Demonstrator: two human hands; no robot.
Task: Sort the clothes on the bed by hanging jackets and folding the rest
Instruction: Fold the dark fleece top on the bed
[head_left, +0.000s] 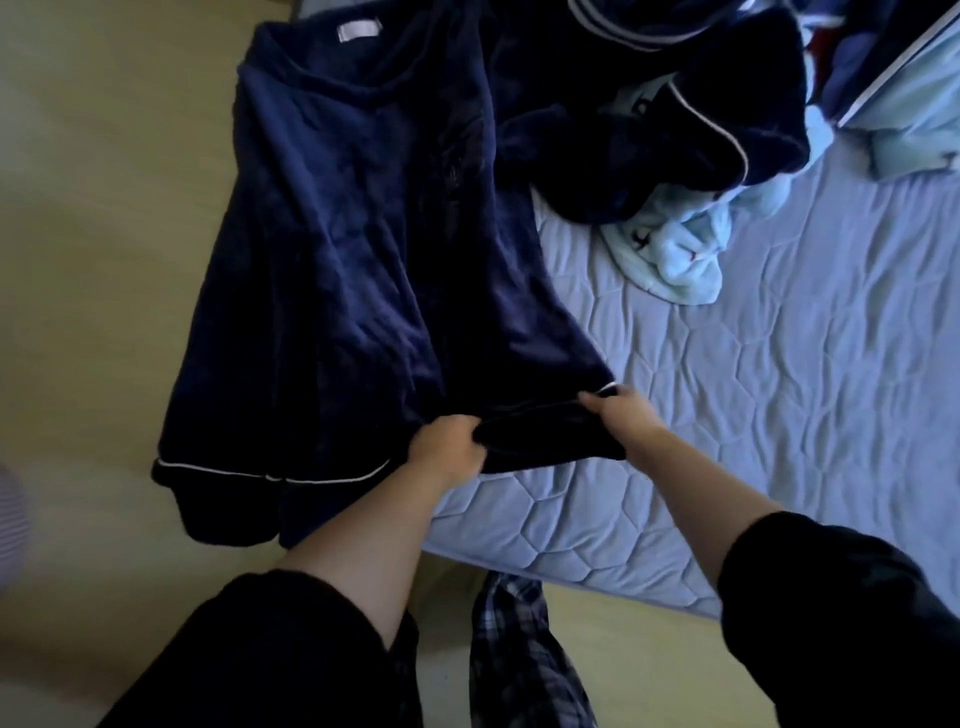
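Note:
A navy fleece garment (337, 270) with white piping lies spread lengthwise along the bed's left edge, its waistband with a white label at the far end. One leg hangs over the side of the mattress. My left hand (449, 449) grips the near hem of the other leg. My right hand (618, 415) pinches the same hem at its right corner. Both hands hold the cuff just above the quilted mattress (779, 338).
A heap of navy fleece clothing (649, 130) with white piping lies at the far end, over a light blue garment (680, 249). More light blue fabric (914, 119) sits at the far right. The yellowish floor (93, 260) is left of the bed. My plaid trousers (519, 654) show below.

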